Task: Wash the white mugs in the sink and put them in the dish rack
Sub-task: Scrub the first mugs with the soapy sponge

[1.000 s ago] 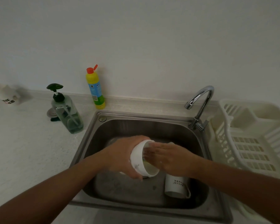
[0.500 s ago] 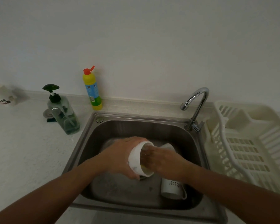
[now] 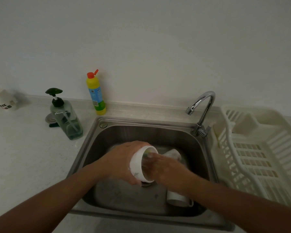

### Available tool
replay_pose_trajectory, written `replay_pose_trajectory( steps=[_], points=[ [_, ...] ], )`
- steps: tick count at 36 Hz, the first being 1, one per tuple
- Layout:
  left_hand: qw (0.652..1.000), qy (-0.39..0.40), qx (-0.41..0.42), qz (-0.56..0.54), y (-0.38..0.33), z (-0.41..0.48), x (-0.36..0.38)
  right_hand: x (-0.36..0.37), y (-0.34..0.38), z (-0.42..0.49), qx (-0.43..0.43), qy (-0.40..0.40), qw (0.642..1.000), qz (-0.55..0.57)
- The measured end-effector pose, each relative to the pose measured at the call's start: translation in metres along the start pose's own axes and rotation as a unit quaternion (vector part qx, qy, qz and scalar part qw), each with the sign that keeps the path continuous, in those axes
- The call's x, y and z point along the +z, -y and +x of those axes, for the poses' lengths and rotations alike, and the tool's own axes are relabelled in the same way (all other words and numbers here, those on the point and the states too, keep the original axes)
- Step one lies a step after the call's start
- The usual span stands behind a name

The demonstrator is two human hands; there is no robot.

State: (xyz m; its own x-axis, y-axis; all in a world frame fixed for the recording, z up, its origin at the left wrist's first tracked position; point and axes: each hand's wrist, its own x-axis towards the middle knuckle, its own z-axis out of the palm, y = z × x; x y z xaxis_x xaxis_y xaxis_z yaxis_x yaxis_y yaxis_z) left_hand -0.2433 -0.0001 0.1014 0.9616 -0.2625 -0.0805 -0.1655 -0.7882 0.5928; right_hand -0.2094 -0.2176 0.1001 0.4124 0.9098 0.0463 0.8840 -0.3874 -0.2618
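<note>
Scrubbing is the step we judge to be in hand. Our left hand (image 3: 123, 163) has its grip wrapped round the outside of a white mug (image 3: 138, 165), held on its side over the sink (image 3: 141, 121) with the mouth turned right. Our right hand (image 3: 170, 169) reaches into that mouth. It is smeared with motion, and a green-yellow patch inside the rim may be a sponge, but whether this grip pinches anything we cannot tell.

A second mug (image 3: 178, 198) lies on the sink floor just under our right wrist, and a third mug (image 3: 173, 153) lies behind the right hand. The dish rack (image 3: 259, 148) stands on the surface just right of the sink and holds no mug that we can see, so we reckon the task is early.

We see no stream from the tap (image 3: 203, 105). Next, by our judgement, comes a rinse, which calls for opening the tap, then a carry across to the rack. Wet, soapy china could slip.

Writing is scarce. The yellow bottle (image 3: 95, 95) with the red cap carries a blue label with a barcode-like block, but no word reads. The white packet (image 3: 5, 101) at far left bears dark characters too blurred to read. The pump bottle (image 3: 67, 121) shows no label. The held mug has a small grey-green mark, illegible.
</note>
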Motion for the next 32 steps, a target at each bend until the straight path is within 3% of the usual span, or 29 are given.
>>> replay_pose_trajectory(
  steps=[3, 5, 9, 11, 14, 16, 19, 21, 23, 24, 26, 29, 32],
  points=[
    [0.997, -0.034, 0.061, 0.019, 0.004, -0.004, -0.003, 0.007, 0.037, 0.002, 0.122, 0.014, 0.988, 0.093],
    [0.996, -0.036, 0.074, 0.032, 0.004, -0.007, -0.001, 0.007, 0.052, 0.002, 0.23, 0.011, 0.949, 0.216],
    [0.995, -0.082, 0.063, 0.009, 0.004, -0.012, 0.004, -0.008, 0.052, 0.011, 0.338, -0.088, 0.777, 0.524],
    [0.993, -0.102, 0.053, -0.017, 0.001, -0.013, 0.006, -0.01, 0.045, 0.014, 0.362, -0.102, 0.7, 0.607],
    [0.994, -0.096, 0.053, 0.006, -0.002, -0.008, 0.006, -0.001, 0.044, 0.016, 0.366, -0.129, 0.701, 0.598],
    [0.99, -0.111, 0.084, 0.02, 0.001, -0.006, 0.002, 0.002, 0.046, 0.009, 0.31, -0.137, 0.77, 0.54],
    [0.993, -0.081, 0.089, 0.007, 0.002, -0.003, -0.002, 0.001, 0.039, -0.002, 0.195, -0.072, 0.919, 0.336],
    [0.998, -0.038, 0.054, 0.011, 0.004, -0.002, -0.001, -0.007, 0.025, -0.002, 0.155, 0.009, 0.961, 0.23],
    [1.0, 0.022, 0.0, 0.008, -0.004, -0.001, 0.0, -0.02, 0.006, -0.001, 0.026, 0.106, 0.992, 0.07],
    [0.998, 0.05, -0.02, 0.013, -0.008, -0.002, -0.002, -0.022, -0.006, 0.0, -0.024, 0.108, 0.994, -0.012],
    [0.995, 0.089, -0.054, 0.002, -0.021, 0.008, 0.001, -0.03, -0.03, 0.001, -0.138, 0.091, 0.963, -0.214],
    [0.971, 0.193, -0.139, -0.004, -0.032, 0.017, -0.001, -0.041, -0.041, 0.008, -0.228, 0.15, 0.923, -0.271],
    [0.947, 0.254, -0.032, -0.192, -0.026, 0.012, -0.017, -0.056, -0.04, 0.013, -0.316, 0.098, 0.902, -0.277]
  ],
)
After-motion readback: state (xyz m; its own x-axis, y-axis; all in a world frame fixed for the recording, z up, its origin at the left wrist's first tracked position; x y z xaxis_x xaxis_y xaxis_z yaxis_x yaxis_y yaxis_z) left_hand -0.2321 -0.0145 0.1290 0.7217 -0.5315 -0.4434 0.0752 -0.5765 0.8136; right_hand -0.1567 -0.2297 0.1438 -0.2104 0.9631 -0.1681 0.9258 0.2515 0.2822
